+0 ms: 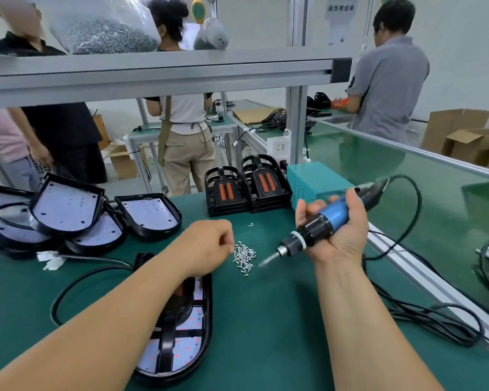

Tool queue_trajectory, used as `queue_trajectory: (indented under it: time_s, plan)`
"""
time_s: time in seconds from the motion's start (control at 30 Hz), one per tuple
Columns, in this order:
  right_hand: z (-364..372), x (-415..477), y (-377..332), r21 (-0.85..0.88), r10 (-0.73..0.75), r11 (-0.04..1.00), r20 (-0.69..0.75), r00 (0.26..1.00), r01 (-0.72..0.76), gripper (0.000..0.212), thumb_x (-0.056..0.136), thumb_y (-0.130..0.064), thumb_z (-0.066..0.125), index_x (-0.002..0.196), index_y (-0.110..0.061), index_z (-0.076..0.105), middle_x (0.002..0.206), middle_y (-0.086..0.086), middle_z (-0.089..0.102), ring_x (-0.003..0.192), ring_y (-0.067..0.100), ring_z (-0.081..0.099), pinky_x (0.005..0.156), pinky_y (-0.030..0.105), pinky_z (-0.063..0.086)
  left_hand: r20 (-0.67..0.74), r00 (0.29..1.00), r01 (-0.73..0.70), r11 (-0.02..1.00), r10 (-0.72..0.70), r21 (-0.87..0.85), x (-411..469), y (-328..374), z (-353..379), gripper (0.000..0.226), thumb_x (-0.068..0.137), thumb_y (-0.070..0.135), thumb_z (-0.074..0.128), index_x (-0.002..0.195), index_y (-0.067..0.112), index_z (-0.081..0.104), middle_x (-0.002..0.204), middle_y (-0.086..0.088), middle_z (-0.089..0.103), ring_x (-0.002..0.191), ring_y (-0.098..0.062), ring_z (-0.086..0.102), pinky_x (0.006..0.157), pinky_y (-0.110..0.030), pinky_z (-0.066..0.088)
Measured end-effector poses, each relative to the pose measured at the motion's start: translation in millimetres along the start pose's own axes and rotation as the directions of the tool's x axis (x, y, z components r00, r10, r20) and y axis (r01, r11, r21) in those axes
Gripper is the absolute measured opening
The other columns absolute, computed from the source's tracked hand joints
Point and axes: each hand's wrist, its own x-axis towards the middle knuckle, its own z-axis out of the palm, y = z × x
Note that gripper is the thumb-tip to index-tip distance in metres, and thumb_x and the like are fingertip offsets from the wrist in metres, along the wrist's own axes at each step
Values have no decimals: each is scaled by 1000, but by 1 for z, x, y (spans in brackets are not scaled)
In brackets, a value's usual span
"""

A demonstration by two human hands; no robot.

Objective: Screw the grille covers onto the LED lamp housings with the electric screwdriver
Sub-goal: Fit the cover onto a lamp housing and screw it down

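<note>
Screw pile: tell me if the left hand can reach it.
Probably yes: the left hand is right beside the screw pile, nothing between them; the right hand holds the electric screwdriver clear.

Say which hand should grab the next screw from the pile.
Left. The left hand is already at the edge of the screws, fingertips toward them and nothing else seen in it. The right hand is full, gripping the screwdriver, and sits farther from the pile.
</note>
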Motion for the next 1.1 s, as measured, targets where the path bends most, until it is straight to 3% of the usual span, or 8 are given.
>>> queue_trajectory:
  time_s: [0.07, 0.2, 0.3, 0.43, 0.53, 0.67, 1.1]
  plan:
    - [0, 1, 3, 19, 62, 998, -54, 997, -61, 32, 71, -32, 74, 80, -14, 49, 60, 5, 52, 51, 18, 57, 71, 43, 61, -65, 998, -14, 996, 9, -83, -8, -3, -10, 27, 92, 22, 66, 71, 33, 52, 78, 14, 59, 74, -4, 53, 62, -9, 37]
    - [-4, 1, 9, -15, 118, 993, -75, 990, -119, 15, 90, -27, 58, 91, -13, 59, 64, 2, 65, 54, 16, 65, 62, 32, 60, -135, 987, 39, 938, -91, -345, -20, -11, -19, 20, 92, 16, 68, 81, 30, 58, 78, 7, 62, 73, -9, 56, 66, -16, 40]
    - [-2, 0, 16, -39, 120, 992, -83, 989, -124, 6, 88, -22, 59, 84, -18, 61, 62, -3, 60, 50, 12, 59, 60, 24, 53, -116, 974, 83, 780, -196, -620, -29, -13, -16, 15, 95, 11, 64, 86, 22, 67, 76, 5, 64, 70, -12, 54, 68, -20, 46]
    - [5, -5, 26, 24, 117, 993, -144, 983, -115, 15, 86, -23, 64, 73, -16, 59, 61, -3, 57, 49, 14, 56, 71, 31, 51, 3, 958, 158, 518, -287, -840, -39, -5, -4, 19, 99, 10, 56, 84, 12, 68, 74, 3, 59, 62, -5, 50, 53, -13, 48]
    - [11, -9, 29, 63, 109, 993, -162, 981, -100, 12, 87, -24, 66, 81, -16, 60, 59, -3, 57, 48, 14, 57, 78, 40, 54, 58, 941, 197, 399, -333, -895, -44, 1, 3, 22, 100, 11, 56, 80, 9, 65, 71, 0, 56, 57, -4, 49, 49, -12, 47]
    - [18, -12, 30, 77, 68, 996, -186, 980, -54, 14, 86, -24, 68, 79, -17, 58, 58, -3, 59, 50, 16, 62, 74, 36, 55, 89, 923, 221, 326, -374, -919, -47, 8, 7, 23, 101, 12, 55, 80, 6, 64, 69, -2, 56, 58, -7, 48, 47, -12, 47]
    - [22, -17, 33, 60, 60, 997, -189, 980, -49, 21, 86, -23, 68, 73, -15, 54, 56, -3, 56, 45, 13, 55, 67, 28, 52, 145, 890, 225, 139, -432, -964, -45, 10, 13, 23, 99, 13, 57, 80, 3, 64, 63, 0, 58, 50, -3, 52, 46, -13, 49]
